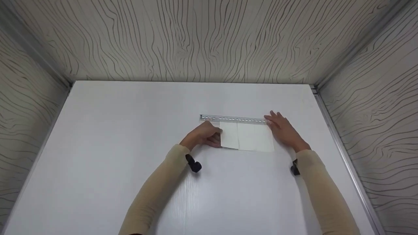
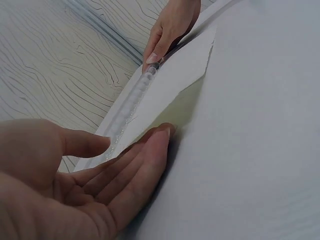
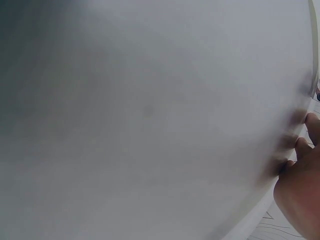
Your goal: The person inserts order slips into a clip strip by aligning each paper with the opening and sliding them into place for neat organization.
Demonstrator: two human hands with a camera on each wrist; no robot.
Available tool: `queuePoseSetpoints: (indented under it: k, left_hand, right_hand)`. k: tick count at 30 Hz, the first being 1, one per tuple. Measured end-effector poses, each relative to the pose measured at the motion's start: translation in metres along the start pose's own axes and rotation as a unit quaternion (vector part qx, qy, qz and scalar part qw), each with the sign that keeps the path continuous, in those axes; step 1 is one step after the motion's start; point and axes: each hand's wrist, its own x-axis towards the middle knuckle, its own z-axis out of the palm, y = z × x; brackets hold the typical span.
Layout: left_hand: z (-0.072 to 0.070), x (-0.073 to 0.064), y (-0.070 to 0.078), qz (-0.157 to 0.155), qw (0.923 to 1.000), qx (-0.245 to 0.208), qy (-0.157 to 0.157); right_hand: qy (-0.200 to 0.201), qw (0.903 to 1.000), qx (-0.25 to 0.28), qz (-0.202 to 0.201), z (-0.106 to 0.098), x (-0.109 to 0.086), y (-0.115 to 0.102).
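Note:
A white sheet of paper [image 1: 256, 137] with a crease lies on the table along a clear plastic ruler [image 1: 233, 119]. My left hand [image 1: 209, 133] grips the paper's left edge, its fingers beneath and thumb above. In the left wrist view that edge is raised off the table and its shaded underside [image 2: 186, 106] shows. My right hand [image 1: 283, 130] presses on the right end of the ruler and the paper's upper right corner, fingers spread out. Seen from the right wrist, the fingertips [image 3: 302, 147] touch the blurred white surface at the far right.
The white table [image 1: 98, 147] spreads out around the paper. Wood-grain patterned panels [image 1: 183, 39] rise behind it and on both sides, with metal rails [image 1: 346, 143] along the corners. Black camera mounts [image 1: 195, 164] sit at both wrists.

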Motion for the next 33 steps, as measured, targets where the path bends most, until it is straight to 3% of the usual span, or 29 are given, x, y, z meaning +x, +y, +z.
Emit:
queuePoseSetpoints:
  k: [8, 13, 20, 23, 28, 33]
  left_hand:
    - [-0.004, -0.027, -0.013, 0.032, 0.9973, 0.065, -0.013]
    - [-0.013, -0.046, -0.015, 0.076, 0.9852, 0.154, -0.001]
    - [-0.039, -0.085, -0.012, 0.099, 0.9529, 0.272, 0.092]
    - [-0.050, -0.104, -0.017, 0.102, 0.9333, 0.321, 0.124]
    - [-0.062, -0.129, -0.036, 0.115, 0.9010, 0.389, 0.154]
    - [-0.060, -0.151, -0.066, 0.136, 0.8752, 0.426, 0.185]
  right_hand:
    - [0.001, 1.0000, -0.006, 0.000, 0.001, 0.001, -0.001]
    - [-0.001, 1.0000, -0.003, 0.000, 0.001, 0.001, -0.001]
    - [-0.001, 0.9999, 0.007, -0.013, 0.000, 0.001, -0.002]
    - [-0.001, 0.9999, 0.001, -0.016, -0.001, 0.002, -0.003]
    - [0.001, 0.9998, -0.007, -0.016, -0.002, 0.003, -0.003]
    - [-0.003, 0.9999, -0.011, -0.005, -0.003, 0.001, -0.001]
